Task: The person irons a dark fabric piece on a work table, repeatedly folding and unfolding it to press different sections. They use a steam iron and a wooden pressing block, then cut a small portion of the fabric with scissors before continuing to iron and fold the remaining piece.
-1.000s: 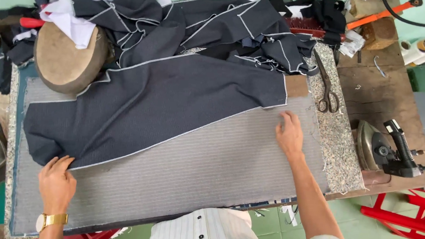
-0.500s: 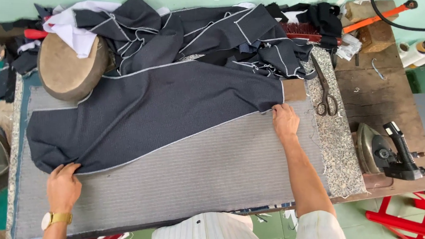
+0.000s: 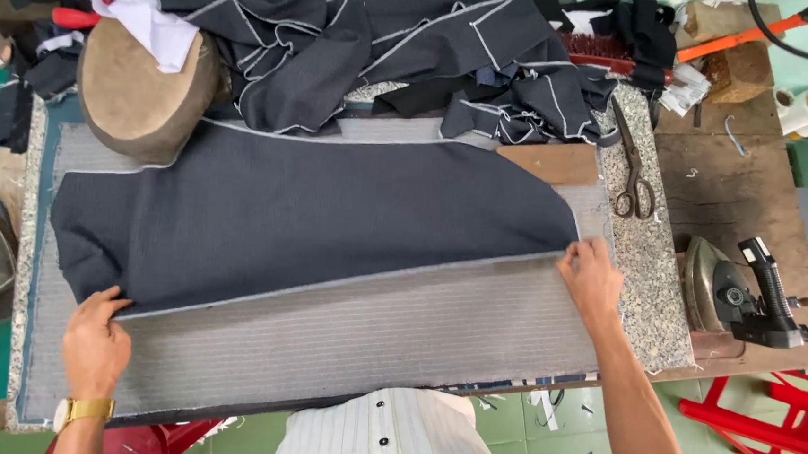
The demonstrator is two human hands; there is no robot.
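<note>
A long dark grey fabric panel (image 3: 310, 220) with pale stitched edges lies flat across the grey striped pressing pad (image 3: 368, 329). My left hand (image 3: 94, 346), with a gold watch on its wrist, pinches the panel's near left corner. At the panel's near right corner my right hand (image 3: 590, 278) grips the edge. The cloth is stretched between both hands.
A heap of similar dark pieces (image 3: 388, 50) lies at the back. A round tan pressing cushion (image 3: 138, 95) sits back left. Scissors (image 3: 633, 172) lie on the speckled strip. An iron (image 3: 731, 288) rests on the wooden bench at right. A red stool (image 3: 789, 415) stands below.
Both hands have pulled the panel toward me and to the right. It now lies straight along the pad instead of slanting. My right hand moved from the bare pad onto the panel's corner.
</note>
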